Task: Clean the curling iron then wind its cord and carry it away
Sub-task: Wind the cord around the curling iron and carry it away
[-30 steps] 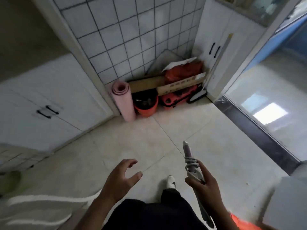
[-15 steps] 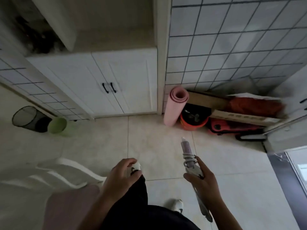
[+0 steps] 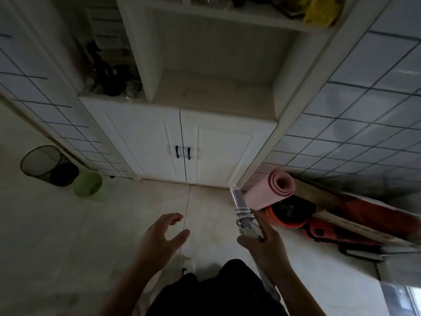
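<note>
My right hand (image 3: pixel 265 244) grips the handle of the curling iron (image 3: pixel 239 201), whose purple barrel points up and forward. Its white cord (image 3: pixel 245 213) is wound in loops around the barrel just above my fingers. My left hand (image 3: pixel 160 239) hangs in the air to the left of the iron with fingers spread and loosely bent, holding nothing. Both hands are over the pale tiled floor, in front of a white cabinet.
A white two-door cabinet (image 3: pixel 185 142) with an open shelf niche above stands ahead. A rolled pink mat (image 3: pixel 271 189), an orange bucket (image 3: pixel 289 215) and red items lie along the tiled wall at right. A black mesh bin (image 3: pixel 43 163) and green bin (image 3: pixel 87 183) stand at left.
The view has swung left and up towards the white cabinet, which is closer now. My right hand keeps the curling iron upright; my left hand has opened a little.
</note>
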Tool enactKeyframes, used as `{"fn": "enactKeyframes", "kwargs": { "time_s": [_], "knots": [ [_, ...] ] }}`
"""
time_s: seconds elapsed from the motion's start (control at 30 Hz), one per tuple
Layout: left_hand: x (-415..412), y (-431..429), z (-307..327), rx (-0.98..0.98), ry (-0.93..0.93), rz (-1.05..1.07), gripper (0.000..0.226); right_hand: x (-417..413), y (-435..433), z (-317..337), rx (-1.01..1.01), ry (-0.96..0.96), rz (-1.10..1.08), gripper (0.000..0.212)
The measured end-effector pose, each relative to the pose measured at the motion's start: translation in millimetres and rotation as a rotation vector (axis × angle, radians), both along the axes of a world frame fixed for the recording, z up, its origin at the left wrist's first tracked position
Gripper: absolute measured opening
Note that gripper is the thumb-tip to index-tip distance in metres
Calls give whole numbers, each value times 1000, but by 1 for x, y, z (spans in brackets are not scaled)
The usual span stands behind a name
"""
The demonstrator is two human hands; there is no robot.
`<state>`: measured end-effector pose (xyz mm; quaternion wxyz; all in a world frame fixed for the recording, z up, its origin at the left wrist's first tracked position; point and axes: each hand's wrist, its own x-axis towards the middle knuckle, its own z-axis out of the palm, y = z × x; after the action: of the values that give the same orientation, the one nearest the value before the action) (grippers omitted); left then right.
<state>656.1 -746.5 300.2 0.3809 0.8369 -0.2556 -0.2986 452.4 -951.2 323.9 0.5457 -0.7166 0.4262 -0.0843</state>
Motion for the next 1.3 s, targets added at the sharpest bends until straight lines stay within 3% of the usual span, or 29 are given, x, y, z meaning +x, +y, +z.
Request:
{"fn": "enactKeyframes", "kwargs": {
  "time_s": [0.17,0.33,0.57,0.7,0.93,1.13,1.3],
  "knots": [
    [61,-41,-12,-37,59,1,43,37,-50,-10,0,54,-80,65],
    [129,-102,-17,-56,42,-33,62,69,-106,-32,52,84,-126,69],
    [236,-222,-4,-102,-38,31,37,171,-204,-30,92,93,-40,56],
    [307,-279,-9,-45,-208,-21,53,271,-274,-8,-63,58,125,53],
    [384,-326,-42,159,-312,-96,82,425,-361,-1,-384,91,350,53],
    [387,-315,-63,155,-413,-94,89,466,-381,-27,-529,343,438,58],
    [387,-317,-68,171,-451,-85,91,464,-385,-39,-544,398,363,58]
  ]
}}
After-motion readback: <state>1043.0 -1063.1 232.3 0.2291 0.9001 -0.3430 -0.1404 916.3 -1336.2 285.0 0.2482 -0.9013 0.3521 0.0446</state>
